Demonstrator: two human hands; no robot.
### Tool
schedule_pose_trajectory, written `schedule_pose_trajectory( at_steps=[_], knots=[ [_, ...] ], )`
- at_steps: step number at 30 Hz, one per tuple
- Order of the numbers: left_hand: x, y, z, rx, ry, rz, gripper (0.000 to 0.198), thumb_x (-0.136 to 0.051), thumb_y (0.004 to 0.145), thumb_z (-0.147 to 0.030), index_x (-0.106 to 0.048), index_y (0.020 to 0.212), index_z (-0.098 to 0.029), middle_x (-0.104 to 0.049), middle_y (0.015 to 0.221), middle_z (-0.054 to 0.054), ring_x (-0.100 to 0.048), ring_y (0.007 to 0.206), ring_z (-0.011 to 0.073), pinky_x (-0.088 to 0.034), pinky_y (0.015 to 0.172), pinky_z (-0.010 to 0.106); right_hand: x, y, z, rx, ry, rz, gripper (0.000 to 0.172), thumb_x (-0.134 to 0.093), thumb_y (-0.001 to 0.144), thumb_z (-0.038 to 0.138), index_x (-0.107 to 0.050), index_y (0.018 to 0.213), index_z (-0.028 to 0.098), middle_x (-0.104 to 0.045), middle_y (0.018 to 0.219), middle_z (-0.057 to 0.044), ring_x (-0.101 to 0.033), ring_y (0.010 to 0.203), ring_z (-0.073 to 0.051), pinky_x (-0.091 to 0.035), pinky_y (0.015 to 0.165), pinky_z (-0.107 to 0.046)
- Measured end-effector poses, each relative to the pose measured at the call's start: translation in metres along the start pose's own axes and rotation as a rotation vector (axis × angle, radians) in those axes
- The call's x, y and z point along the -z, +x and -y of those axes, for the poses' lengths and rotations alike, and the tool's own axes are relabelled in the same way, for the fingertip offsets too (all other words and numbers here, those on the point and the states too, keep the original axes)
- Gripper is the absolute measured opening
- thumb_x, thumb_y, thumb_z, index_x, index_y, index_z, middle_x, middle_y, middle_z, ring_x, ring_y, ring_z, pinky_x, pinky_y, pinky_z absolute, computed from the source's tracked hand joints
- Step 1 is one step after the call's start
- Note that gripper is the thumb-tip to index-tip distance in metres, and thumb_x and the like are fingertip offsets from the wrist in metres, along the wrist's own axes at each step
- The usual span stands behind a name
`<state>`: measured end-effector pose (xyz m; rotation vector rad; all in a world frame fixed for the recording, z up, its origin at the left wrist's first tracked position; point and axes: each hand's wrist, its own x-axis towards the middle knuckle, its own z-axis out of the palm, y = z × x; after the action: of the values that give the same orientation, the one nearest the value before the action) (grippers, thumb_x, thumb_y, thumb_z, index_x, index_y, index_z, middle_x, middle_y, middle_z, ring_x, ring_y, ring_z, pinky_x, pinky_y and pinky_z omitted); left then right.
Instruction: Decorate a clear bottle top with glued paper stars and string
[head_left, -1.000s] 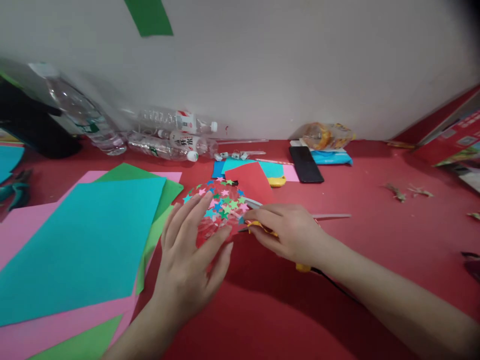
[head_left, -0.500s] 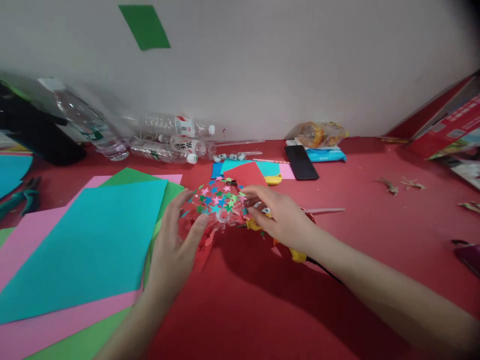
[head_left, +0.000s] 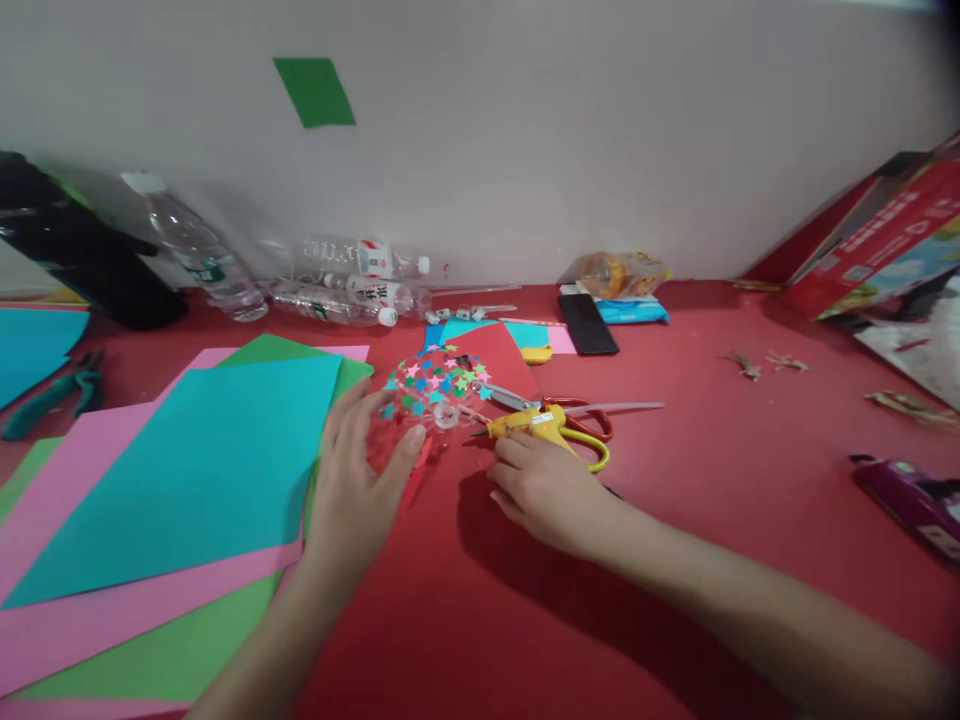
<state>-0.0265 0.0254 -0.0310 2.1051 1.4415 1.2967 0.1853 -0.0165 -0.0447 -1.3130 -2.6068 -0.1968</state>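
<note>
A clear plastic dome (head_left: 442, 385), dotted with small coloured stars and with a ring-like mouth facing me, rests on the red table. My left hand (head_left: 356, 470) curves beside its left side, thumb and fingers apart; whether the fingertips touch it I cannot tell. To the right lies a yellow glue gun (head_left: 536, 424), its nozzle pointing left. My right hand (head_left: 551, 490) has its fingers curled on the gun's near side, covering the handle. Behind the gun are scissors (head_left: 596, 445) with red and yellow handles. Red strips (head_left: 415, 480) lie partly hidden near my left thumb.
Coloured sheets (head_left: 187, 460) spread over the left, with pliers (head_left: 56, 400) beyond. Plastic bottles (head_left: 334, 302) and a black phone (head_left: 587, 324) lie along the wall. A purple device (head_left: 911, 505) and a red box (head_left: 885, 240) are on the right.
My right hand has left the dome's right side and moved down onto the glue gun. My left hand stays beside the dome. The view has shifted slightly.
</note>
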Motion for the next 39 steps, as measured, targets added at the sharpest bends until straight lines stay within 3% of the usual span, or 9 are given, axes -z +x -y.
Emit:
schedule_pose_trajectory(
  at_steps=[3,7,11,15,22,26,29,32,39],
  knots=[
    [0.003,-0.008,-0.006,0.011,-0.044,-0.024,0.024,-0.06,0.087,-0.033,-0.06,0.109,-0.023,-0.061,0.113,0.008,-0.059,0.106,0.0238,-0.05,0.09,0.04,-0.021,-0.001,0.002,0.036,-0.038,-0.022,0.016,-0.057,0.088,0.016,-0.061,0.073,0.015,-0.06,0.078,-0.006,-0.051,0.076,-0.02,-0.037,0.068,-0.034],
    [-0.001,-0.023,-0.012,0.124,-0.161,0.229,0.014,-0.055,0.09,-0.031,-0.062,0.097,-0.022,-0.065,0.085,0.001,-0.06,0.075,0.015,-0.048,0.07,0.029,-0.035,0.0,-0.002,0.078,-0.072,-0.077,0.022,-0.049,0.091,0.01,-0.06,0.073,0.016,-0.058,0.074,-0.005,-0.047,0.07,-0.019,-0.033,0.065,-0.034],
    [-0.012,-0.031,-0.021,0.323,-0.244,0.534,0.029,-0.051,0.09,-0.042,-0.059,0.073,-0.02,-0.056,0.062,-0.003,-0.05,0.055,0.0121,-0.039,0.051,0.025,-0.025,-0.004,-0.004,0.095,-0.085,-0.151,0.022,-0.045,0.094,0.013,-0.061,0.078,0.016,-0.058,0.079,-0.006,-0.048,0.077,-0.02,-0.035,0.07,-0.034],
    [-0.019,-0.034,-0.029,0.5,-0.536,0.685,0.032,-0.049,0.089,-0.044,-0.06,0.073,-0.019,-0.058,0.062,-0.001,-0.053,0.057,0.0137,-0.041,0.054,0.026,-0.002,-0.013,0.001,0.128,-0.103,-0.23,0.022,-0.043,0.096,0.015,-0.062,0.085,0.016,-0.059,0.08,-0.006,-0.049,0.075,-0.019,-0.036,0.072,-0.035],
    [-0.023,-0.037,-0.033,0.464,-0.674,0.598,0.025,-0.055,0.086,-0.035,-0.06,0.068,-0.019,-0.06,0.063,-0.001,-0.056,0.063,0.0141,-0.045,0.064,0.026,0.011,-0.019,0.014,0.143,-0.029,-0.32,0.022,-0.045,0.093,0.011,-0.066,0.086,0.014,-0.063,0.079,-0.007,-0.051,0.069,-0.019,-0.039,0.064,-0.034],
    [-0.024,-0.039,-0.031,0.444,-0.605,0.576,0.023,-0.055,0.085,-0.03,-0.06,0.066,-0.019,-0.059,0.061,-0.002,-0.055,0.061,0.0132,-0.044,0.061,0.025,0.006,-0.02,0.015,-0.05,0.364,-0.347,0.016,-0.049,0.092,0.015,-0.065,0.093,0.015,-0.064,0.086,-0.007,-0.055,0.078,-0.018,-0.045,0.072,-0.032],
    [-0.025,-0.043,-0.031,0.431,-0.551,0.622,0.02,-0.053,0.086,-0.028,-0.061,0.07,-0.019,-0.061,0.063,-0.002,-0.056,0.059,0.0127,-0.043,0.057,0.024,0.005,-0.021,0.011,-0.248,0.721,-0.286,0.009,-0.054,0.088,0.014,-0.063,0.088,0.017,-0.061,0.085,-0.004,-0.055,0.076,-0.014,-0.045,0.067,-0.026],
    [-0.026,-0.046,-0.032,0.359,-0.502,0.645,0.02,-0.05,0.087,-0.026,-0.06,0.071,-0.02,-0.062,0.066,-0.002,-0.058,0.061,0.0128,-0.044,0.058,0.024,0.008,-0.019,0.009,-0.392,0.929,-0.19,0.011,-0.058,0.083,0.011,-0.061,0.075,0.018,-0.058,0.076,0.001,-0.053,0.07,-0.012,-0.042,0.061,-0.023],
    [-0.024,-0.046,-0.036,0.289,-0.436,0.593,0.02,-0.051,0.085,-0.027,-0.058,0.067,-0.02,-0.059,0.064,-0.002,-0.057,0.061,0.0129,-0.044,0.059,0.025,0.016,-0.017,0.012,-0.436,0.983,-0.102,0.013,-0.058,0.081,0.012,-0.058,0.07,0.019,-0.058,0.073,0.003,-0.054,0.069,-0.012,-0.042,0.061,-0.022]
  ],
)
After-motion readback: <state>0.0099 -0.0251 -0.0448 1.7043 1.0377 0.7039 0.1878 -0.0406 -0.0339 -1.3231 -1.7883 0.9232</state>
